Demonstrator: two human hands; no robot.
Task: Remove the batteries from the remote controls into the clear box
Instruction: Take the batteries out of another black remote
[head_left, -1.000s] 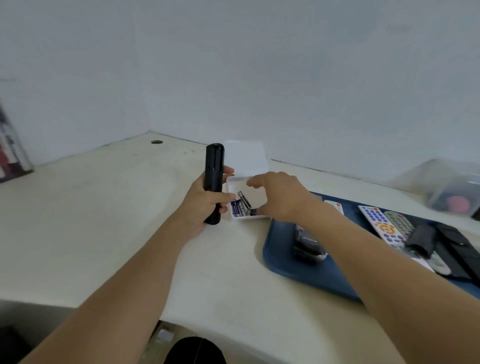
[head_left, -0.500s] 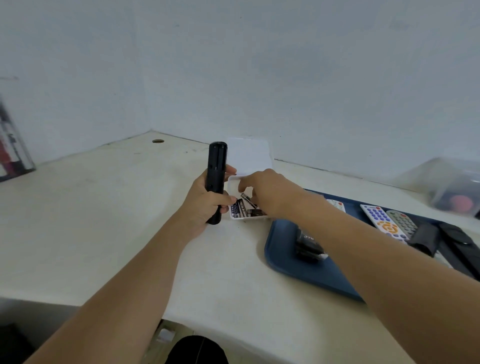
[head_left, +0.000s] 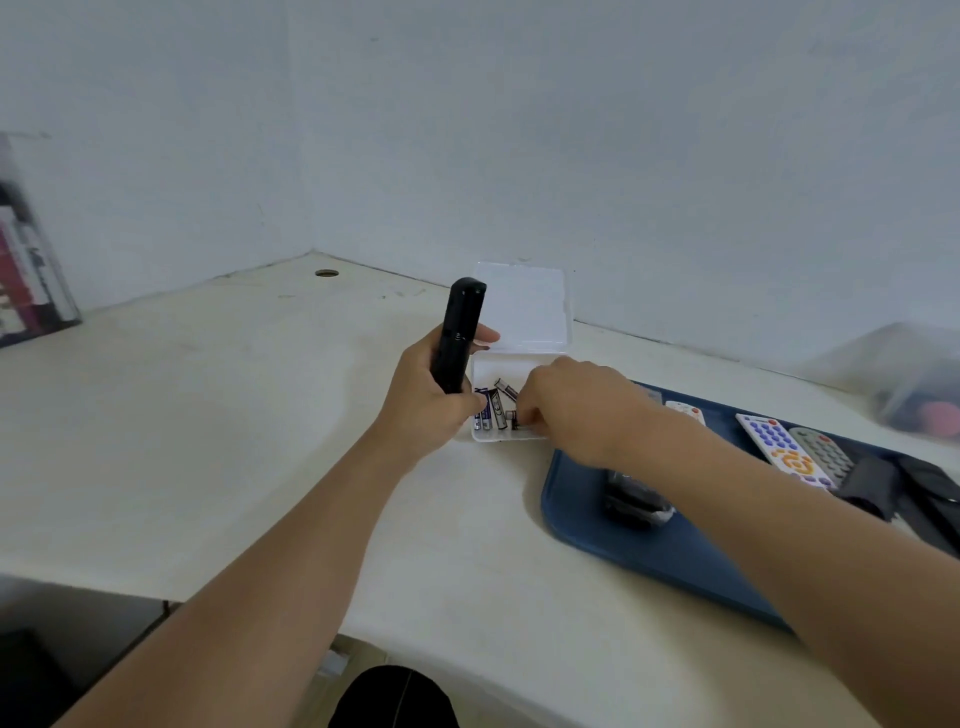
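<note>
The left hand (head_left: 426, 402) wraps its grip around an upright slim black remote control (head_left: 458, 338). The right hand (head_left: 571, 405) reaches into the small clear plastic box (head_left: 485, 364) among cylindrical batteries (head_left: 493, 408); I cannot tell its grip.

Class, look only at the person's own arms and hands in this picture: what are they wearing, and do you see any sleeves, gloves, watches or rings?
Both forearms are bare up to the picture's lower edge, with no sleeves in view. The left hand and right hand wear no gloves. No watch, bracelet or ring shows on either wrist or on the visible fingers.
</note>
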